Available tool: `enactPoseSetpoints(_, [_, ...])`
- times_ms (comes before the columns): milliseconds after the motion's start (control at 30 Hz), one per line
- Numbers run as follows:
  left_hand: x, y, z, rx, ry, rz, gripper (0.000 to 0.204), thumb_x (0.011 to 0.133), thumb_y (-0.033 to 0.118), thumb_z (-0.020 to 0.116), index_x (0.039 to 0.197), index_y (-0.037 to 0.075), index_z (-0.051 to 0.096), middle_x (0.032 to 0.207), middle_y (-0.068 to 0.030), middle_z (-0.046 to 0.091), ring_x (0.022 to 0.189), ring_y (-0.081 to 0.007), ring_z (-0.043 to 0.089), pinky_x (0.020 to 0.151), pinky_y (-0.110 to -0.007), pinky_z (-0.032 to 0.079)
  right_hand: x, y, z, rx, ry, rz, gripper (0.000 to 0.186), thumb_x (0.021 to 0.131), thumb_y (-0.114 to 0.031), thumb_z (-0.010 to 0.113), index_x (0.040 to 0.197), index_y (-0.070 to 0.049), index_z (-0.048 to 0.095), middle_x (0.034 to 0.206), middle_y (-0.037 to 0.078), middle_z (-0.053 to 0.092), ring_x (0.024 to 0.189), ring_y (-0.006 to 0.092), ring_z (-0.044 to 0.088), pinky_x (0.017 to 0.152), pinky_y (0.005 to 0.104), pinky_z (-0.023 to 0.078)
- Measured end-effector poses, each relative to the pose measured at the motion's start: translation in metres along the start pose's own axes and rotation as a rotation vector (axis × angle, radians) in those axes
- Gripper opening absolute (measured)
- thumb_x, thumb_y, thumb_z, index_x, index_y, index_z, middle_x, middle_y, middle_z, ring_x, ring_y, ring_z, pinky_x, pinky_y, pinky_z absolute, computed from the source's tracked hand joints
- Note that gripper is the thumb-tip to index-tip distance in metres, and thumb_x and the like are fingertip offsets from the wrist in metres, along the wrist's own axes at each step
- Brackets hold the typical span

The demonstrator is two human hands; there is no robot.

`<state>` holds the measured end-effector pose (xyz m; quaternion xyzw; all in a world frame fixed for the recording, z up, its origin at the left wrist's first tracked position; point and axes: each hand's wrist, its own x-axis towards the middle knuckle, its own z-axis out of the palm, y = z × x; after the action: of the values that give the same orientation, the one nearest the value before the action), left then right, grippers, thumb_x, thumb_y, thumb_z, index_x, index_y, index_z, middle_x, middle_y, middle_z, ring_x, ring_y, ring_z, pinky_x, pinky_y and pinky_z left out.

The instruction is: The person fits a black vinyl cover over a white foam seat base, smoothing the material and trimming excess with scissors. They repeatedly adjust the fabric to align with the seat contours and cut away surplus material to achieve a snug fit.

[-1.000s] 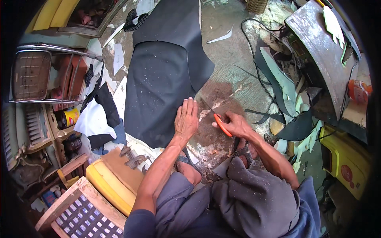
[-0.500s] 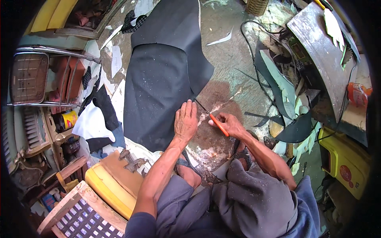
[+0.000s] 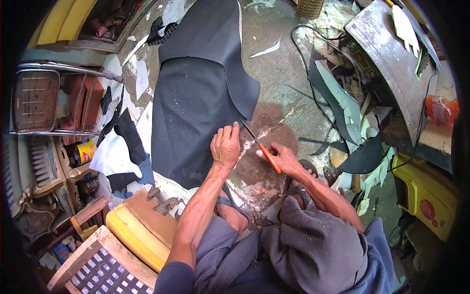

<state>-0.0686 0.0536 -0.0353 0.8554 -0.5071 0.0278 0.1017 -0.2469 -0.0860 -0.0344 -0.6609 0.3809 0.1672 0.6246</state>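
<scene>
A black leather-like sheet [image 3: 191, 117] lies spread on the floor, with a second piece of dark material [image 3: 200, 34] at its far end. My left hand [image 3: 225, 146] is at the near right edge of the sheet, fingers bent and closed on the material; its thumb is mostly hidden. Just to the right, my right hand [image 3: 278, 159] grips orange-handled scissors [image 3: 268, 158]. Their dark blades point away and left, with the tips at the sheet's edge beside my left fingertips. How far the blades are spread is hard to see.
Dark and pale green offcuts [image 3: 338, 103] and a black cable [image 3: 303, 63] lie on the right, near a grey panel [image 3: 387, 54] and a yellow bin [image 3: 421, 196]. At left are a white cloth [image 3: 117, 152], a yellow cushion [image 3: 137, 230] and a wooden frame [image 3: 83, 257].
My left fingers have bent more at the sheet's edge. The scissors and my right hand have shifted slightly, and more of the blades shows. The whole view has moved a little.
</scene>
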Motion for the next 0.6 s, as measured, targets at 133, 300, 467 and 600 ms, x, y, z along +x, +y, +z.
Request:
enactPoseSetpoints(133, [-0.002, 0.001, 0.001, 0.009, 0.002, 0.006, 0.047, 0.078, 0.005, 0.073, 0.124, 0.008, 0.068, 0.094, -0.0050, 0.060, 0.087, -0.0247, 0.063, 0.074, -0.039, 0.053, 0.008, -0.008, -0.001, 0.033, 0.015, -0.028, 0.072, 0.081, -0.070, 0.073, 0.094, 0.001, 0.066, 0.082, 0.012, 0.067, 0.077, 0.0215, 0.063, 0.072, 0.0383, 0.051])
enactPoseSetpoints(300, [-0.002, 0.000, 0.000, 0.016, 0.028, 0.020, 0.042, 0.081, 0.005, 0.072, 0.123, 0.010, 0.070, 0.091, -0.0040, 0.060, 0.084, -0.0233, 0.063, 0.072, -0.038, 0.053, 0.011, -0.014, -0.003, -0.008, -0.008, -0.015, 0.072, 0.081, -0.069, 0.074, 0.094, 0.001, 0.066, 0.083, 0.012, 0.068, 0.078, 0.0210, 0.063, 0.072, 0.0382, 0.051])
enactPoseSetpoints(467, [-0.002, -0.002, 0.000, 0.002, 0.054, 0.027, 0.038, 0.084, 0.006, 0.069, 0.121, 0.011, 0.071, 0.088, -0.0037, 0.057, 0.080, -0.0227, 0.061, 0.068, -0.037, 0.052, 0.012, -0.002, -0.005, 0.014, 0.016, -0.042, 0.065, 0.085, -0.064, 0.073, 0.096, -0.001, 0.066, 0.081, 0.008, 0.064, 0.075, 0.0185, 0.059, 0.069, 0.0365, 0.048])
enactPoseSetpoints(600, [-0.003, -0.004, 0.001, -0.010, 0.098, 0.037, 0.035, 0.084, 0.007, 0.066, 0.119, 0.010, 0.071, 0.083, -0.0035, 0.053, 0.077, -0.0219, 0.059, 0.064, -0.036, 0.050, 0.021, 0.007, -0.028, 0.039, 0.052, -0.061, 0.054, 0.092, -0.059, 0.070, 0.099, -0.005, 0.066, 0.077, 0.000, 0.056, 0.069, 0.0119, 0.052, 0.061, 0.0310, 0.043])
